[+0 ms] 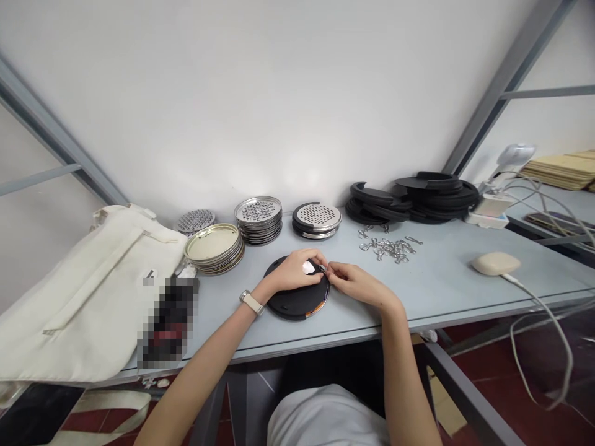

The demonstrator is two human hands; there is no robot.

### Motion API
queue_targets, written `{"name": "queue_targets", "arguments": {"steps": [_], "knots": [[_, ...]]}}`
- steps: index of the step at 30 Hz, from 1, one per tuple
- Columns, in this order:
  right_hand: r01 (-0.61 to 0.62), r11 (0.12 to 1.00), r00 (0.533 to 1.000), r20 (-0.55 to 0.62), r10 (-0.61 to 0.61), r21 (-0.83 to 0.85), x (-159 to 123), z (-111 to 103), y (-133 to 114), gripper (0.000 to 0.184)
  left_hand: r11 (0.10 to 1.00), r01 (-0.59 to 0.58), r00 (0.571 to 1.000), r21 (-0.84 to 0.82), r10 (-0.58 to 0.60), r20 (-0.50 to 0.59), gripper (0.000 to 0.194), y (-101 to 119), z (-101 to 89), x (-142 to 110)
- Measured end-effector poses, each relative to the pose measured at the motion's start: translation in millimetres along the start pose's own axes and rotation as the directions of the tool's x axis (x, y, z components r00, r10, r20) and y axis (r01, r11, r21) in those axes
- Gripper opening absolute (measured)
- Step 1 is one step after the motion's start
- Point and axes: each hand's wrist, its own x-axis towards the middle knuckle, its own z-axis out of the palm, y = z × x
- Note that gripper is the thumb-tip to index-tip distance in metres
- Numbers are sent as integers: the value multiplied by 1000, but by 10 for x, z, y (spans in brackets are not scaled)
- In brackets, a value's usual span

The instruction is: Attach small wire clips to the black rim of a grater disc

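A round black disc [290, 303] lies flat on the table in front of me, with a metallic, orange-tinged strip showing along its right rim. My left hand [297, 271] rests on top of it, fingers curled at the right edge. Under those fingers is a small white piece [307, 267]; what it is I cannot make out. Between both hands' fingertips sits a small metal clip [322, 269] at the disc's rim. My right hand [357, 284] pinches this clip from the right. Fingers partly hide the contact with the disc.
Behind stand stacked gold-coloured lids [214, 243], perforated metal grater discs [258, 212], a black-edged grater [318, 217] and black round covers [432, 193]. Loose metal clips [393, 249] lie right. A white bag [97, 291] covers the left; a corded beige mouse-shaped device [495, 263] sits right.
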Motion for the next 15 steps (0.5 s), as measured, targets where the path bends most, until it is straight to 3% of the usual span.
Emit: {"name": "queue_targets", "arguments": {"steps": [15], "knots": [[6,1000,1000,-16,-6,15,2,4,0,30,1000,-4,1000,-6,4,0,21,5,-3,-1]]}}
